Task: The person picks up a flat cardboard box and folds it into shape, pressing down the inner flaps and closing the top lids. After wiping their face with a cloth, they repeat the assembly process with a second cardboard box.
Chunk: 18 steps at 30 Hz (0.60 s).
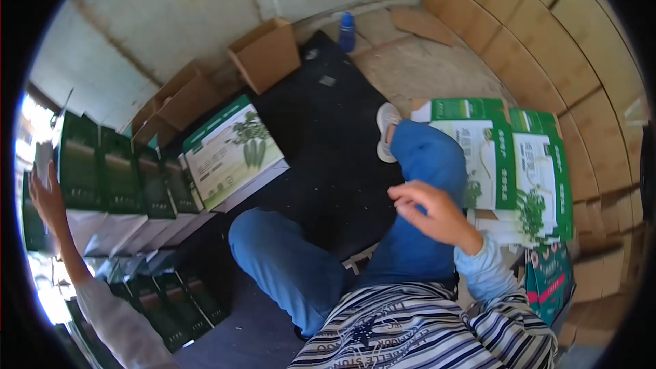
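Observation:
My left hand (46, 198) reaches out at the far left, fingers stretched upward against the outer end of a row of dark green and white boxes (121, 171). Whether it grips one of them is hard to make out. Over my right thigh hangs my right hand (434, 213), its fingers loosely bent and a little apart, with nothing visible in it. Beside that hand, to the right, lie flat green and white printed cartons (482, 157). A white and green carton with a picture of green pods (236, 154) leans at the inner end of the box row.
Two open brown cardboard boxes (266, 55) (179, 99) stand along the wall. A blue bottle (347, 33) is on the floor beyond the black mat (335, 191). Stacked brown cartons (547, 48) line the right side. A teal bag (548, 280) sits by my right elbow.

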Available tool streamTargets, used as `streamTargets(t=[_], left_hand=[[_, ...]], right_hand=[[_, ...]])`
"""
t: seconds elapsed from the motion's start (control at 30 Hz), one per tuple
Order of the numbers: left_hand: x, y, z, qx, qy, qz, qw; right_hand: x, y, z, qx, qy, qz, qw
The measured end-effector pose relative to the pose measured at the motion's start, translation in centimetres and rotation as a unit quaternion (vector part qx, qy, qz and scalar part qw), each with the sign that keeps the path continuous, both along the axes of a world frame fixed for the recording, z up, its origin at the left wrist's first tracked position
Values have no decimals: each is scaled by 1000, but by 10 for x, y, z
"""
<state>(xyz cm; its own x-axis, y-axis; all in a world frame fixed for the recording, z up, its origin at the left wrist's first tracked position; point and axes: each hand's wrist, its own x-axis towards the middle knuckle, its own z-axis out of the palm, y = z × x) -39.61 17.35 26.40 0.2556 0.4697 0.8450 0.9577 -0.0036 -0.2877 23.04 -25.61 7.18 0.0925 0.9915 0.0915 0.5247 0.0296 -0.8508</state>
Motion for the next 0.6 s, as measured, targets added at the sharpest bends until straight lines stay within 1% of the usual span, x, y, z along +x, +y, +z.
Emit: streamTargets(t=[0.03,0.07,0.13,0.17,0.23,0.3,0.37,0.43,0.5,0.6], left_hand=[[50,-28,4,-20,-16,-93,995],[105,-72,5,-32,-29,-142,989],[185,-139,1,-78,-25,-254,964],[218,-171,-1,-102,-15,-305,947],[269,-219,-4,-140,0,-389,911],[303,-251,-4,-169,15,-447,879],[330,-276,-3,-192,26,-488,851],[351,-294,-3,-210,35,-511,833],[364,-306,-3,-204,28,-519,830],[378,-316,1,-199,20,-522,829]], right_hand=[[11,-4,14,40,-26,-38,998],[21,-10,33,83,-54,-71,992],[37,-22,84,209,-116,-116,964],[36,-31,110,277,-158,-156,935],[37,-44,150,393,-222,-185,873],[37,-58,182,486,-269,-183,811],[37,-70,204,547,-294,-156,768],[40,-76,221,571,-304,-136,751],[45,-81,226,585,-314,-120,738],[59,-79,223,584,-304,-125,742]])
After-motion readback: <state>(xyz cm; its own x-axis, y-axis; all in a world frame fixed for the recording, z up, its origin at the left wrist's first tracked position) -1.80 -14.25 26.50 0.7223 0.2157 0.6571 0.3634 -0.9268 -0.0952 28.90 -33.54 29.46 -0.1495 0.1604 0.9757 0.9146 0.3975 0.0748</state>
